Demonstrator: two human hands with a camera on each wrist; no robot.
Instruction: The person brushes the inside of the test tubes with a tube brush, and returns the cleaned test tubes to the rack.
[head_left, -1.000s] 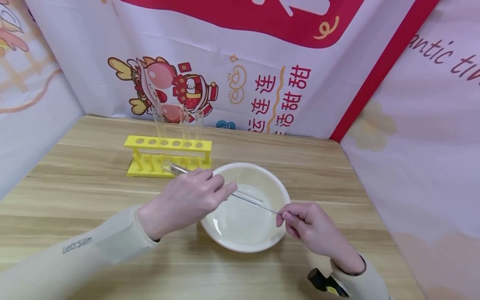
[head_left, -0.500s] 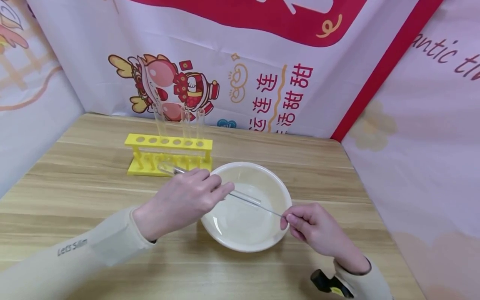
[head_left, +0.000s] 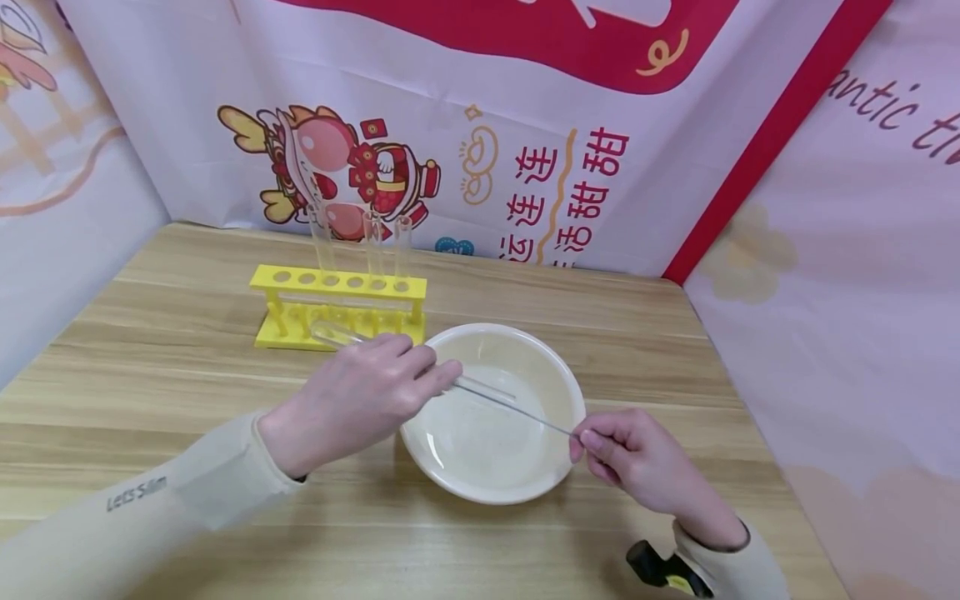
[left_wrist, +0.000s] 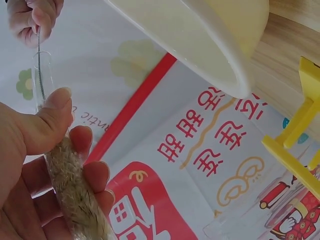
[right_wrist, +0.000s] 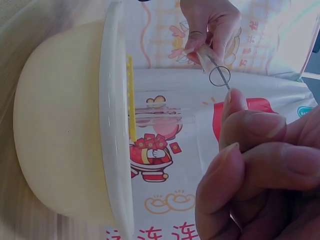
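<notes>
1. The left hand (head_left: 356, 404) is gripping a clear glass test tube (head_left: 330, 334), its thumb and fingers curling round the smooth, slender wall.
2. The right hand (head_left: 637, 458), apart from the left, is pinching the thin, twisted metal wire of a brush (head_left: 517, 409) between thumb and fingers.
3. The wire is running into the tube's round mouth, and dense, brownish bristles are filling part of the glass.
4. The tube is slanting above a round, cream-coloured bowl (head_left: 487, 454) with a glossy, thick rim; its mouth is pointing toward the right hand.
5. Behind the bowl's left side, a yellow rack (head_left: 292, 289) with round holes is holding three upright clear tubes (head_left: 402, 250).
6. Bowl and rack are resting on a wood-grain table (head_left: 487, 550).
7. Beyond, a creased, printed white cloth (head_left: 420, 92) is hanging.
</notes>
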